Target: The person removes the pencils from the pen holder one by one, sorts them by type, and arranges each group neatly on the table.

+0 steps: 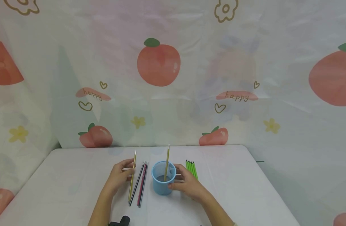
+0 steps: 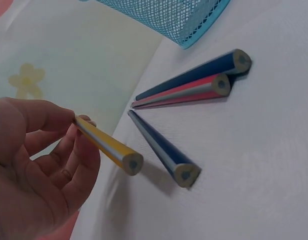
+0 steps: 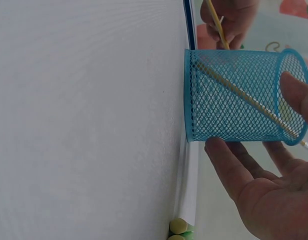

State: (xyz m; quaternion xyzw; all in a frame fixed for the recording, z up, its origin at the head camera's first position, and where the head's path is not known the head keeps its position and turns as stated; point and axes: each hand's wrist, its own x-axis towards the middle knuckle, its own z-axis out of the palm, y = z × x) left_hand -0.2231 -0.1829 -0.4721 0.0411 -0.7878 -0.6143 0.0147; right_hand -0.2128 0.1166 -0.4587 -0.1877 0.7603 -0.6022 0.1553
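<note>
Between thumb and fingers, my left hand (image 1: 119,177) pinches a yellow pencil (image 2: 105,142), whose flat unsharpened end points toward me. Just right of it on the table lie a dark blue pencil (image 2: 161,147), a red one (image 2: 189,93) and a second dark blue one (image 2: 194,75). My right hand (image 1: 191,185) holds a light blue mesh pencil cup (image 1: 162,187) from its right side, thumb near the rim in the right wrist view. The cup stands upright on the table. Inside leans another yellow pencil (image 1: 167,161), its tip end up above the rim.
Several green pencils (image 1: 191,168) with black tips lie side by side on the white table (image 1: 235,188), partly hidden behind the right hand. A black object (image 1: 123,220) shows at the near edge by the left forearm. A fruit-patterned backdrop (image 1: 173,119) hangs behind the table.
</note>
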